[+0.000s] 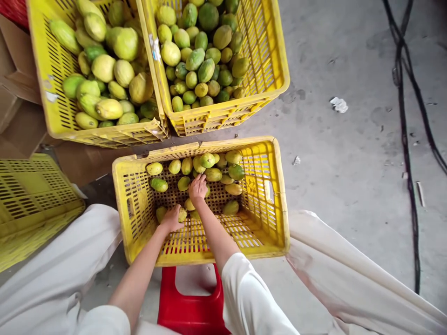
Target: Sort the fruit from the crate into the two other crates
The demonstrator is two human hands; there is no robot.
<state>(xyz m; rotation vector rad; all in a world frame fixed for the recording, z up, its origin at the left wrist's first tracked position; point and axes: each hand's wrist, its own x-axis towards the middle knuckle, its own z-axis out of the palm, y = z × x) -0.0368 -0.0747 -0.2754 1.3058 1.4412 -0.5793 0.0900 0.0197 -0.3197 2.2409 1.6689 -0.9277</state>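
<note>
A yellow plastic crate stands in front of me between my knees, with several yellow-green, lemon-like fruits spread over its slotted floor. Low on the crate's left side, my left hand has its thumb and fingers closed around a knobbly yellowish fruit. My right hand is near the middle of the crate, fingers bent down over a fruit that shows only at its edge. Just below that hand lies another yellow fruit. A greener one rests to the left, between the hands and the crate wall.
Beyond are two fuller yellow crates: the left one holds larger fruits, the right one smaller, greener ones. Another yellow crate and cardboard stand at left. A red stool is below. Black cables cross the concrete floor.
</note>
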